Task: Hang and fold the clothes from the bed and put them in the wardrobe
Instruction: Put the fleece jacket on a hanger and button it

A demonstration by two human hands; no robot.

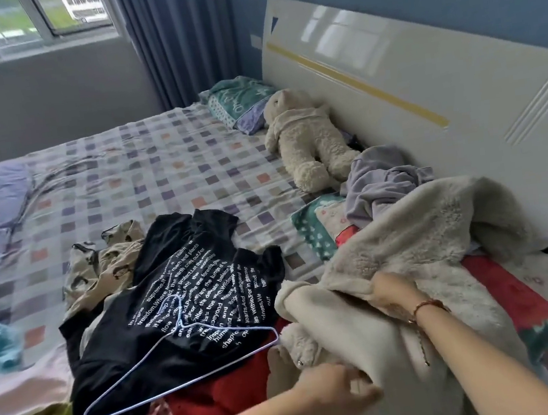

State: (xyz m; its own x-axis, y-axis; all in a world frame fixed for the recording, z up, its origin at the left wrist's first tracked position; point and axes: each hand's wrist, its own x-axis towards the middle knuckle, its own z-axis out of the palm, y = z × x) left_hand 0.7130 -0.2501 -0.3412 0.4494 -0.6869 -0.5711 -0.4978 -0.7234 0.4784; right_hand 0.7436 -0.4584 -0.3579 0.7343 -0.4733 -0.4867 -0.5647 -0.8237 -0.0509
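Low at the right of the frame, left hand [334, 396] and right hand [395, 290] each grip the cream fleece garment [417, 234], lifting it off the bed [158, 173], probably to straighten it for the wire hanger [179, 322] lying on the black T-shirt [178, 281] alongside.

Both forearms [481, 357] are bare. At the wrist of the right hand [393, 292] sits a thin reddish-brown braided bracelet [428, 307], with a dark cord tail [422, 344] hanging from it.
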